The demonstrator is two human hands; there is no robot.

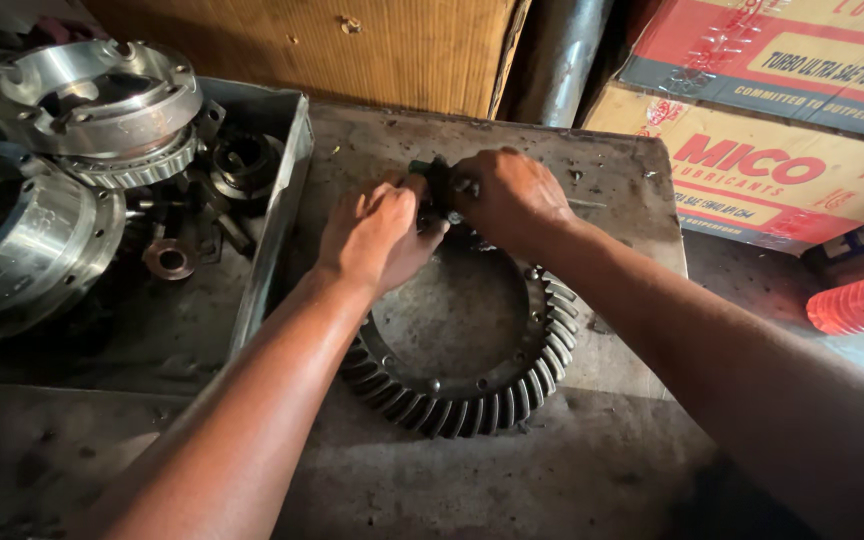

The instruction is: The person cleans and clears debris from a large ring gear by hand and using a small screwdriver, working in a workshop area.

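One large ring gear (472,385) lies flat on the worn metal table (592,180), teeth slanting outward, its open centre facing up. At its far rim the left hand (377,235) and right hand (507,195) both clench one small dark part (439,185). Left, a tray (287,170) holds two machined housings (92,95).

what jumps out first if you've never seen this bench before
The big toothed ring gear lies flat in the middle of the worn metal bench, with the left hand and right hand both at its far edge around a small dark part. To the left, a metal tray holds shiny machined housings and smaller parts. Cardboard boxes sit at the right.
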